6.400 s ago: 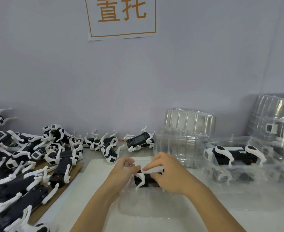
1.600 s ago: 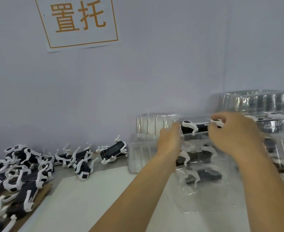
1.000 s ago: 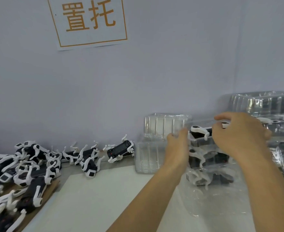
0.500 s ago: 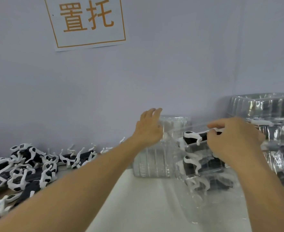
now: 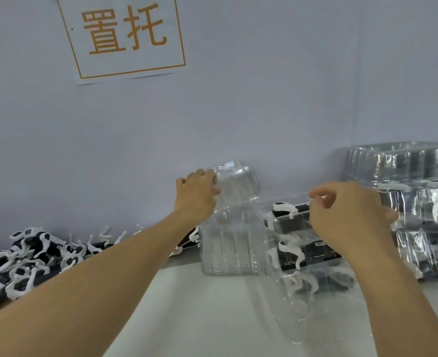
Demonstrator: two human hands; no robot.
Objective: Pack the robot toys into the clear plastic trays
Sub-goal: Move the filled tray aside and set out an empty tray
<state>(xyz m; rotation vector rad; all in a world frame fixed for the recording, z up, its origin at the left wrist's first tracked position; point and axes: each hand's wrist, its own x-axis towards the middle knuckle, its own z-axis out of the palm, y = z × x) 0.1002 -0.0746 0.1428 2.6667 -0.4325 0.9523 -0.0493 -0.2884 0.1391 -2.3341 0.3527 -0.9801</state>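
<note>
While the head view looks down across a white table [image 5: 187, 318], the left hand [image 5: 196, 195] grips the top clear tray [image 5: 236, 180], lifted and tilted above the stack of empty trays [image 5: 229, 249]. Right of that stack, the right hand [image 5: 346, 217] rests with curled fingers on the filled trays [image 5: 313, 256], each holding a black-and-white robot toy [image 5: 287, 208]; whether it pinches anything I cannot tell. Loose robot toys [image 5: 24, 256] lie heaped far left of the stack. Risks, as I judge them: nested trays may cling and lift together, or the light filled pile may slide and topple.
</note>
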